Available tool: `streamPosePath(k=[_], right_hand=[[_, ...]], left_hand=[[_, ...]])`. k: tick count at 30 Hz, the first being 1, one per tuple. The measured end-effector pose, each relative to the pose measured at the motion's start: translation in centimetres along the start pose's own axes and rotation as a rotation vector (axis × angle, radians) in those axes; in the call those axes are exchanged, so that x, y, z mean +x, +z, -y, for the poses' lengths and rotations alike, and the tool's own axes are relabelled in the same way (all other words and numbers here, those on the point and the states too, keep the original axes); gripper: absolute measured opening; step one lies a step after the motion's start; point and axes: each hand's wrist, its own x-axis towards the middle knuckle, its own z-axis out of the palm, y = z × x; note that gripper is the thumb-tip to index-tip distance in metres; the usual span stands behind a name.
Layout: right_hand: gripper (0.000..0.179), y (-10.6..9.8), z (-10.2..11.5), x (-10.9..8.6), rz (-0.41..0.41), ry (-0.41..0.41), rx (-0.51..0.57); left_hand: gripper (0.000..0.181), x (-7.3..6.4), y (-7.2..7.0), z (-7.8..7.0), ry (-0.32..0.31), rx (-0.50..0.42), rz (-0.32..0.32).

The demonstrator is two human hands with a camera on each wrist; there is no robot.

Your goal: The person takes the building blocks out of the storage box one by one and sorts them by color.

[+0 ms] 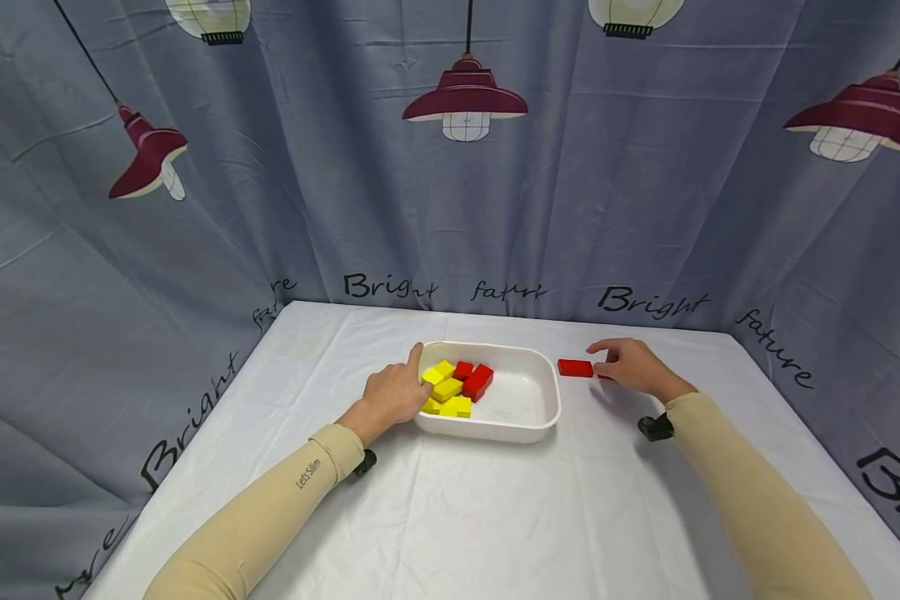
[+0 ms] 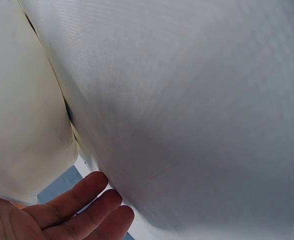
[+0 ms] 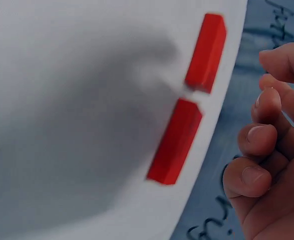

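A white plastic tray stands on the table with several yellow blocks and red blocks grouped at its left end. My left hand holds the tray's left rim, thumb over the edge and index finger pointing along it. In the left wrist view three fingers extend beside the tray's outer wall. Right of the tray lie two red blocks, one nearer it and another partly hidden by my right hand. That hand hovers over them, fingers loosely bent, holding nothing.
A white cloth covers the table. Behind and at both sides hangs a grey-blue curtain with printed lamps and lettering. In the right wrist view the two red blocks lie end to end near the table's edge.
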Motion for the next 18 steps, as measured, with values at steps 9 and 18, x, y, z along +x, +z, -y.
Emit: streamPosePath(k=[9, 18], right_hand=[[0.041, -0.5, 3.2, 0.3, 0.037, -0.077, 0.044], [0.039, -0.3, 6.0, 0.2, 0.054, -0.128, 0.070]], left_hand=[[0.077, 0.0, 0.0, 0.0, 0.007, 0.003, -0.008], [0.078, -0.1, -0.1, 0.1, 0.009, -0.002, -0.006]])
